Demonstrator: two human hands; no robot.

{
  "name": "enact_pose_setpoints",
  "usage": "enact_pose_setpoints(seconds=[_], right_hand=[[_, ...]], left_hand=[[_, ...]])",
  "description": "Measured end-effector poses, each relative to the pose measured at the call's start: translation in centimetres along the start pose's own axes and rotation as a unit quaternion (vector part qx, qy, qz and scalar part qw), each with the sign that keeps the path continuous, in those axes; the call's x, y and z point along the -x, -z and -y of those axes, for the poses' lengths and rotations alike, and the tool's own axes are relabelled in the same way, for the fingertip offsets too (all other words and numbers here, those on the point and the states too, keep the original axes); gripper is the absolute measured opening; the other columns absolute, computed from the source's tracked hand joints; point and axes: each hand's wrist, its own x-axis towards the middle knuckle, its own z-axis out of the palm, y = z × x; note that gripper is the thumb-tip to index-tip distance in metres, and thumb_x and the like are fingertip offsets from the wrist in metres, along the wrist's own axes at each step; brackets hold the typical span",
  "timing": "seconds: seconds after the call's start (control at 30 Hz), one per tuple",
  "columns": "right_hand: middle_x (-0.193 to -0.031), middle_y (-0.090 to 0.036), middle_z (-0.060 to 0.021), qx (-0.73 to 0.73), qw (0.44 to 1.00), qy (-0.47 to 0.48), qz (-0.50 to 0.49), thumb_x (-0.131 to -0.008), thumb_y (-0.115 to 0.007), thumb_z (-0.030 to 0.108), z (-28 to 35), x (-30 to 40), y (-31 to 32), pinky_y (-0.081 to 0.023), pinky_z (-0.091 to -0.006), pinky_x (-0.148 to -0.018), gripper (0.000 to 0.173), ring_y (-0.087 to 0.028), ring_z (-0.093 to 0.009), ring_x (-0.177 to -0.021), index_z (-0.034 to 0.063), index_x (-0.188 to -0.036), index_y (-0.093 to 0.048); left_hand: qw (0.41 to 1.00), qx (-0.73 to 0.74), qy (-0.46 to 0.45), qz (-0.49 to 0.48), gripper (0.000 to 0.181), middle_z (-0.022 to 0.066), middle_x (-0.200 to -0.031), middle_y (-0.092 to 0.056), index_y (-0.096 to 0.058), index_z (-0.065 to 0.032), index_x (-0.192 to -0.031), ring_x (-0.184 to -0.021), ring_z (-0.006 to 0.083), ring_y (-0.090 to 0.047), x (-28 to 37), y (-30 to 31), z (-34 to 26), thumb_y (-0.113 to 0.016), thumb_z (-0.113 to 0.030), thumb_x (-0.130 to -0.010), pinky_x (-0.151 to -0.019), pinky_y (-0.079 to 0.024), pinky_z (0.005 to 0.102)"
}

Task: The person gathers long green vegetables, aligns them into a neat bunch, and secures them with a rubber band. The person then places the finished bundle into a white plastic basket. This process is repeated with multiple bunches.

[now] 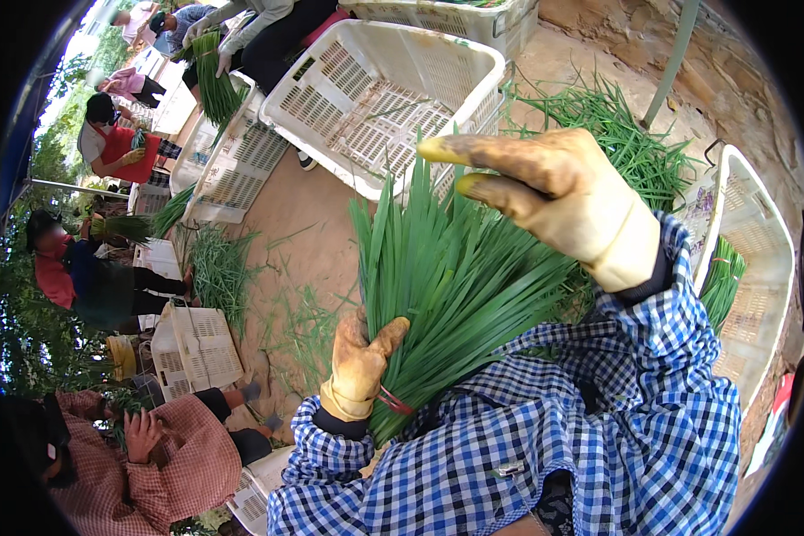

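A fanned bundle of long flat green leaves, apparently garlic chives (442, 281), lies across my lap. My left hand (355, 368), in a stained yellowish work glove, grips it near the lower end, thumb over the leaves. Below that hand, a red band (395, 402) circles the stalks. Above the leaf tips hovers my right hand (556, 194), in a matching glove with dirty fingertips. Its two visible leading fingers are stretched out and apart, with nothing seen held between them. Some leaf tips pass behind these fingers.
Ahead stands a white slatted plastic crate (388, 100) with leaf scraps inside. Loose leaves (616, 141) are heaped beside a metal pole (670, 63). The crate at right (754, 268) contains a banded bundle (723, 275). Several people work at left, one in a red checked shirt (154, 455).
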Motion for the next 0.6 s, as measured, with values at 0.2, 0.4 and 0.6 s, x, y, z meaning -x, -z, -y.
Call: enact_pose_setpoints(seconds=[0.2,0.4,0.6], right_hand=[[-0.069,-0.064,-0.0106,0.11,0.984,-0.029,0.14,-0.086,-0.063,0.017,-2.1,-0.8,-1.5,-0.055,-0.0367,-0.065,0.031,-0.067,-0.028,-0.07,0.015,-0.116,-0.068],[-0.066,-0.066,-0.0027,-0.55,0.782,-0.291,0.038,-0.09,-0.067,0.028,-4.6,1.4,5.3,-0.049,-0.0254,-0.052,0.034,-0.057,-0.017,-0.052,-0.0019,-0.106,-0.065],[-0.079,-0.07,-0.012,-0.125,0.956,-0.222,0.147,-0.084,-0.07,0.007,1.0,0.1,4.6,-0.052,-0.0316,-0.065,0.052,-0.058,-0.015,-0.061,0.0197,-0.133,-0.058]], left_hand=[[1.0,0.003,0.017,0.006,0.023,0.0073,-0.104,-0.069,-0.063,0.0025,-0.112,-0.09,0.014,-0.064,-0.1,-0.7,-0.8,-0.063,0.002,-0.089,-0.08,-0.052,0.0269],[0.999,0.024,0.034,0.0,0.025,0.0079,-0.105,-0.069,-0.063,0.0023,-0.113,-0.092,0.016,-0.065,-0.5,0.0,-0.4,-0.063,0.005,-0.087,-0.083,-0.053,0.0287],[0.999,0.031,0.034,-0.004,0.027,0.0085,-0.104,-0.069,-0.063,0.003,-0.113,-0.091,0.0165,-0.065,-0.3,0.0,-0.4,-0.062,0.006,-0.086,-0.082,-0.053,0.0294]])
